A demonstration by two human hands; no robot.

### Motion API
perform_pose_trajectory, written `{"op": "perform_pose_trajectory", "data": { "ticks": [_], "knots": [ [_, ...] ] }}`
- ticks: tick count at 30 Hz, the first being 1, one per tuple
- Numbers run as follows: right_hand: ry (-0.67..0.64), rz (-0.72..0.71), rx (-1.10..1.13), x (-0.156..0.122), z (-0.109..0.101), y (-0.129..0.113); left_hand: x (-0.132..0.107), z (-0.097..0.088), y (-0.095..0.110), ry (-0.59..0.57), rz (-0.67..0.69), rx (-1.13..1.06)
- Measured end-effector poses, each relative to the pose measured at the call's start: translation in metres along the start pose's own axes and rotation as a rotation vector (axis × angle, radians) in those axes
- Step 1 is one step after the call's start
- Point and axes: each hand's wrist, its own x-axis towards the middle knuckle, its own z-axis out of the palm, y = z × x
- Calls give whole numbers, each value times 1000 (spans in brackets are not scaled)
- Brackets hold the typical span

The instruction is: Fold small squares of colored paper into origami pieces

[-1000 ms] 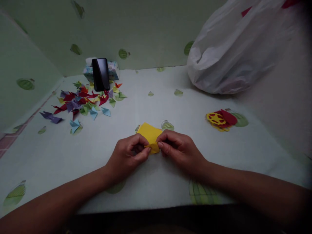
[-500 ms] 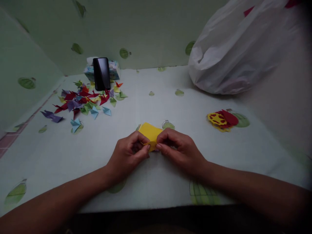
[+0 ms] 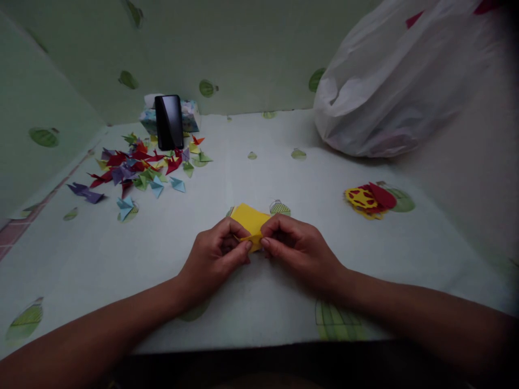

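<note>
A folded yellow paper [image 3: 248, 220] lies on the pale table cover in front of me. My left hand [image 3: 214, 258] pinches its near edge from the left, fingers curled and closed on it. My right hand [image 3: 298, 249] pinches the same edge from the right, thumb and fingers closed on the paper. The fingertips of both hands nearly touch over the fold. The near part of the paper is hidden under my fingers.
A heap of small folded paper shapes [image 3: 138, 168] in several colours lies at the back left. A black phone [image 3: 168, 122] leans on a tissue box [image 3: 187, 115]. Red and yellow paper cut-outs [image 3: 368, 199] lie at right; a white plastic bag [image 3: 389, 92] fills the back right.
The two hands have drawn slightly closer together on the yellow paper's near edge, covering a little more of it. Everything else stays where it was.
</note>
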Motion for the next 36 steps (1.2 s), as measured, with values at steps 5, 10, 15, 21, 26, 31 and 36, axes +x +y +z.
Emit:
{"op": "perform_pose_trajectory", "data": {
  "ticks": [5,10,15,21,26,31,36],
  "knots": [
    [-17,40,76,0,0,0,0,0,-1,3,-21,-27],
    [-47,76,154,0,1,1,0,1,-2,26,-27,-47],
    [-62,92,214,-1,3,5,0,1,-1,75,1,47],
    [-51,64,166,0,3,1,0,0,-3,65,83,190],
    [-36,0,59,1,0,-3,0,1,-4,40,97,171],
    [-29,41,57,-1,-1,-2,2,-1,-1,31,25,11],
    [-21,68,152,-1,-1,-1,3,-1,3,35,-73,-93]
  ]
}}
